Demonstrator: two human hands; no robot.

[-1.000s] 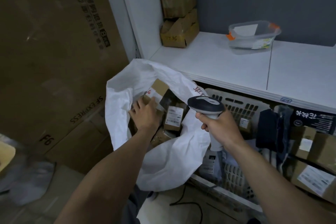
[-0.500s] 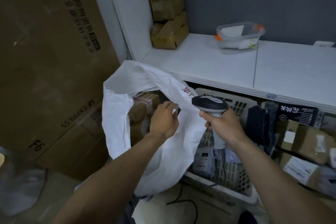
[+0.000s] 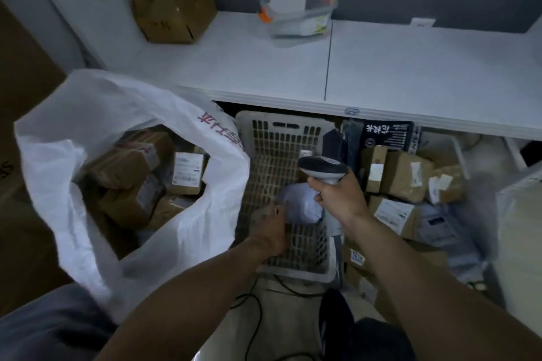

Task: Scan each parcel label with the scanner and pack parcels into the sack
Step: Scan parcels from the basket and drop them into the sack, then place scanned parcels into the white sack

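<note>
A white woven sack (image 3: pixel 96 114) stands open at the left, holding several brown cardboard parcels (image 3: pixel 123 164). Right of it is a slotted plastic basket (image 3: pixel 275 138) with a pale grey soft parcel (image 3: pixel 299 205) inside. My left hand (image 3: pixel 271 227) reaches down into the basket and touches that parcel's left edge; its fingers are blurred. My right hand (image 3: pixel 337 196) grips the handle of the grey and black scanner (image 3: pixel 321 168), held above the basket's right side.
More labelled boxes and mailers (image 3: pixel 404 176) lie piled under the white shelf (image 3: pixel 381 73) to the right. A clear plastic tub (image 3: pixel 296 14) and brown cartons (image 3: pixel 173 9) stand on the shelf. Black cables (image 3: pixel 258 311) run along the floor near my legs.
My left hand has left the sack's mouth and moved right and down into the basket, onto the grey parcel. The view tilted downward. The scanner stays in my right hand.
</note>
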